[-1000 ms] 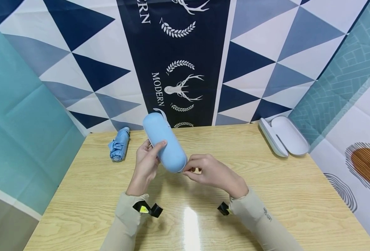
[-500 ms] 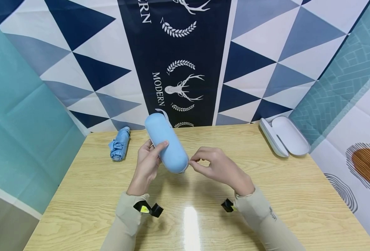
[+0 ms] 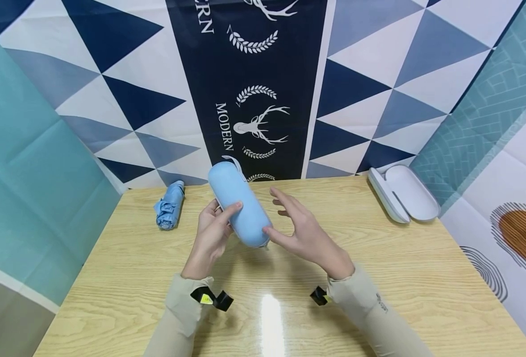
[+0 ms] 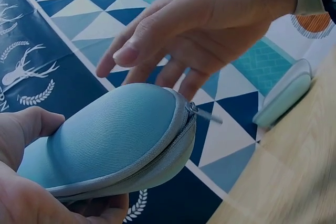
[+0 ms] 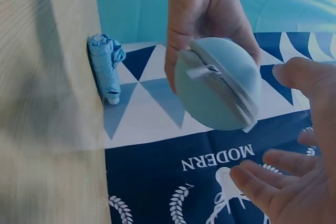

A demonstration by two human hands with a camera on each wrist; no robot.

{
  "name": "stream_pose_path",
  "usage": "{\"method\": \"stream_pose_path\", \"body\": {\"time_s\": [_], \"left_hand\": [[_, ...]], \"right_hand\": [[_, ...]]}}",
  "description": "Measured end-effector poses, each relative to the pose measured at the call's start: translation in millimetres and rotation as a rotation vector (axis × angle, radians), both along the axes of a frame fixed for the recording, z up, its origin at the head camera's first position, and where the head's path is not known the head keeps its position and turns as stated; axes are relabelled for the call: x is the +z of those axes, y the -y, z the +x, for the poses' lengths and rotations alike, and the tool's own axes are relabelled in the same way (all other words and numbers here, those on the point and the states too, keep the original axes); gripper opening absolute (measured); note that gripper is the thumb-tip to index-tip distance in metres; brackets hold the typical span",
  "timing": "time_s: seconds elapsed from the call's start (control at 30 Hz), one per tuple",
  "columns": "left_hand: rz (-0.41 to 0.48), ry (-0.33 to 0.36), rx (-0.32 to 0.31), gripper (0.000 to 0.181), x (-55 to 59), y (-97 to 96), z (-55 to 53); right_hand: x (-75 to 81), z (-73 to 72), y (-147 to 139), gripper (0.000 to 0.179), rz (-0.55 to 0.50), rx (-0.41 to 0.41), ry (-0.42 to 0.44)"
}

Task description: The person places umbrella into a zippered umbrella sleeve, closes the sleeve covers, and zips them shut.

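Note:
My left hand grips a light blue zippered case above the table, thumb on top and fingers beneath. The case is long and rounded, tilted with its far end to the left. A pale strap sticks out at that far end. In the left wrist view, a metal zip pull hangs at the near end, where the grey zip runs around the case. Beside that end is my right hand, fingers spread and holding nothing. In the right wrist view its thumb looks apart from the case.
A folded blue umbrella lies at the table's back left. At the back right, an open white hinged case rests near the corner. Patterned cloth walls border the wooden table behind and at both sides.
My right hand has let go at the case's near end, and its pinched fingers have spread apart. The case, still in my left hand, has shifted slightly to the right.

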State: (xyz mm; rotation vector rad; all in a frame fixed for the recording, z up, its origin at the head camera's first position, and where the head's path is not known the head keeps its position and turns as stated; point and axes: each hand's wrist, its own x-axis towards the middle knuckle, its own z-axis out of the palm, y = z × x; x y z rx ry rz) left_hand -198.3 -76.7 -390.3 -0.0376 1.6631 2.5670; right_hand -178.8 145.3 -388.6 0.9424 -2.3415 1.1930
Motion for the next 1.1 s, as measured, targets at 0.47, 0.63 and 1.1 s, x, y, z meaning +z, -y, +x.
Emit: {"method": "stream_pose_path", "body": {"time_s": [0.47,0.63,1.1], "left_hand": [[0.033,-0.037,0.019,0.072,2.0,-2.1,1.8],[0.036,-0.052,0.006,0.071,2.3,-3.4,2.9],[0.046,-0.039,-0.047,0.069,1.9,-4.9,5.9]], "right_hand": [[-1.4,2.7,7.9,0.099,-0.044,-0.045,0.492],[-1.6,4.1,9.7,0.095,-0.01,-0.046,0.5],[-6.5,2.5,10.1,0.067,0.032,-0.06,0.252]]}}
